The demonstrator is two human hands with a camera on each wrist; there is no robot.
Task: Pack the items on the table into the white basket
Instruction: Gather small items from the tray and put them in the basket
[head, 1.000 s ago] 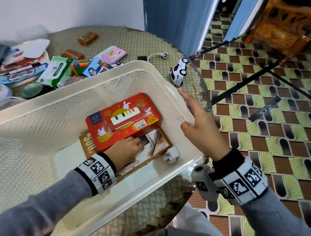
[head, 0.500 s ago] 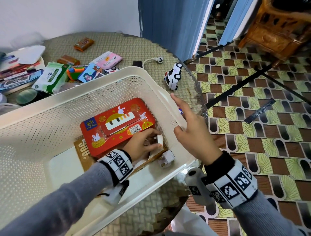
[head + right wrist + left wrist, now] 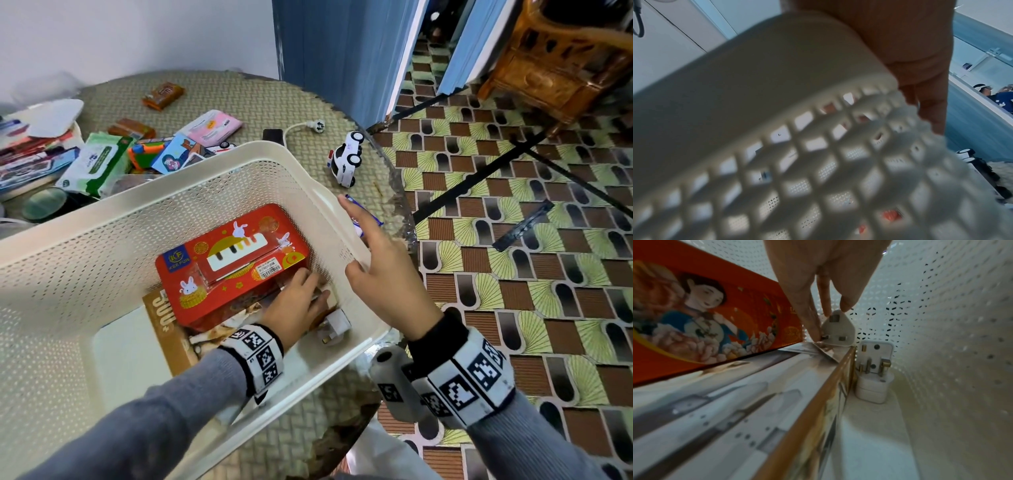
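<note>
Plug (image 3: 838, 328) in left hand (image 3: 294, 303) fingers faces wrist.

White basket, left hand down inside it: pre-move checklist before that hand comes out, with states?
1. Left hand pinches white plug: ok.
2. Plug set down between red box and white basket wall: cannot tell, its base is hidden.
3. Second white adapter on the basket floor, beside the flat box: ok.
4. Right hand steadies the basket rim, thumb inside: ok.
5. Table items all packed: not ok; toy car and wipes pack lie outside.
</note>
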